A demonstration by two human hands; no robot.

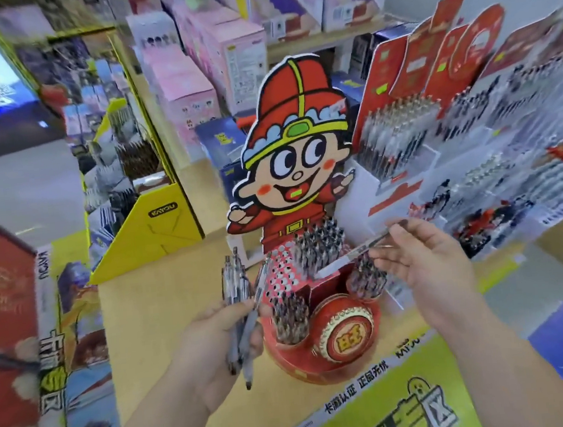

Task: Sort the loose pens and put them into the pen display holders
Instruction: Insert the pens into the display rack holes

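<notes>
A red pen display holder (325, 364) with a cartoon-boy cutout stands on the wooden counter. Its perforated tiers and round cups hold several upright pens (317, 247). My left hand (214, 350) grips a bunch of several grey pens (237, 286), tips down, just left of the holder. My right hand (429, 261) pinches a single white pen (356, 252) between thumb and fingers. That pen lies slanted above the holder's right cup (365, 279).
More red pen displays (402, 126) filled with pens stand to the right and behind. A yellow card box (152, 239) sits at the left. Pink boxes (192, 84) line the back shelf. A yellow-green sign (378, 407) lies at the counter's front edge.
</notes>
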